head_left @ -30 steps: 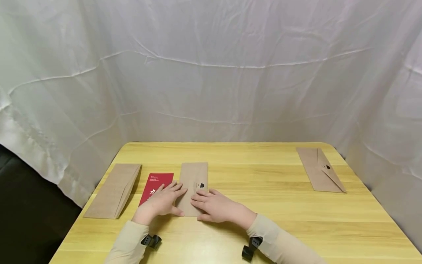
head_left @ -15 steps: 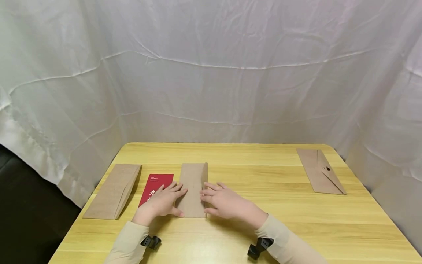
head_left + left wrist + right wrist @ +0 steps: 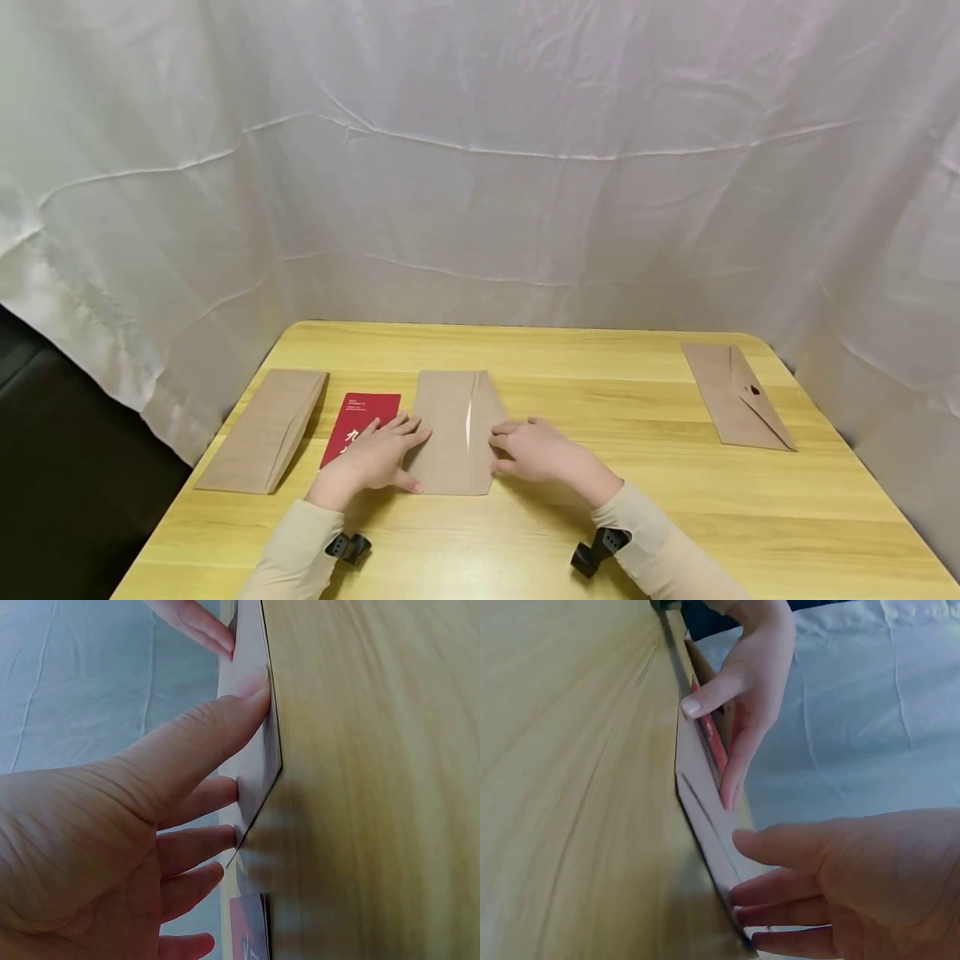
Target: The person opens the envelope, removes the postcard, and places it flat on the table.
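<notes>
A brown paper envelope (image 3: 444,433) lies flat on the table, its flap (image 3: 487,433) spread out to the right. A pale slit shows along the fold. My left hand (image 3: 372,457) presses the envelope's left side, thumb near the bottom edge and fingers spread. In the left wrist view, its thumb and fingertips rest on the paper. My right hand (image 3: 547,452) touches the outer edge of the flap with its fingertips; in the right wrist view the thumb (image 3: 754,844) lies over the paper. A red card (image 3: 363,421) with white characters is partly hidden behind my left hand.
Another brown envelope (image 3: 262,433), its flap slightly raised, lies at the table's left edge. At the far right is a third envelope (image 3: 731,396), folded over, with a small dark mark. A pale curtain (image 3: 525,208) hangs behind the wooden table (image 3: 637,392).
The flap has turned over from lying on the envelope to lying out on the right, and its dark mark has gone from sight. My right hand has moved right; the left stays on the envelope.
</notes>
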The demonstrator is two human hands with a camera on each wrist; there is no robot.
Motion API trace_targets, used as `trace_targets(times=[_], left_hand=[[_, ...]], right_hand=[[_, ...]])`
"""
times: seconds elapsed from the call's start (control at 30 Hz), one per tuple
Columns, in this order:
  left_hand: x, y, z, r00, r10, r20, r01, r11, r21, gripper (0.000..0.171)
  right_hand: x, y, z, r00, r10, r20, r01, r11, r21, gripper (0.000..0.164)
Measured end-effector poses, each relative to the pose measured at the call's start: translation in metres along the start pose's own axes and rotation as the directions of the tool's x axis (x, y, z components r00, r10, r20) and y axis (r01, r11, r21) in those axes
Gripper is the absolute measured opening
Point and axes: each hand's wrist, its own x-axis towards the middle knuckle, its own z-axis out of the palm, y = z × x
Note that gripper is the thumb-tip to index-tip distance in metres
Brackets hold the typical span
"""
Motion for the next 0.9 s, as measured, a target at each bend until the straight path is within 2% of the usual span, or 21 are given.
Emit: trace_targets(times=[0.27,0.43,0.67,0.77,0.9], left_hand=[[0.002,0.000,0.002,1.000,-0.006,-0.004,0.006,1.000,0.004,0.085],[0.002,-0.001,0.002,1.000,-0.010,0.002,0.010,1.000,-0.006,0.085],[0.001,0.002,0.002,1.000,-0.013,-0.005,0.013,1.000,0.007,0.084],[0.003,0.009,0.002,0.999,0.030,-0.023,-0.029,0.999,0.032,0.080],[0.009,0.024,0.002,0.991,0.130,-0.034,-0.127,0.988,0.083,0.070]], right_hand=[[0.015,0.014,0.007,0.999,-0.018,-0.033,0.020,0.998,0.062,0.079],[0.027,0.025,0.011,1.000,-0.002,0.008,0.001,0.995,0.103,0.097],[0.038,0.035,0.019,0.999,0.005,0.051,-0.009,0.997,0.071,0.111],[0.037,0.036,0.019,0.999,-0.004,0.051,-0.001,0.996,0.087,0.112],[0.035,0.036,0.017,0.999,-0.016,0.039,0.011,0.994,0.110,0.110]])
